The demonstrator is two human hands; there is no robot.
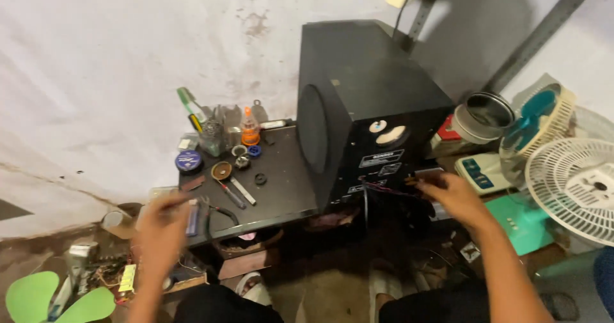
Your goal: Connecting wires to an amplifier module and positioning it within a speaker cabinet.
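Two hands work by a big black speaker box [364,105] standing on a dark little table [281,195]. The right hand [451,192] pinches thin wires [384,189] at the box's back. The left hand [163,224] is blurry, so its grip cannot be told; it may touch a small tool. A clear jar [211,137] holds tools. An orange bottle [250,128] stands close by.
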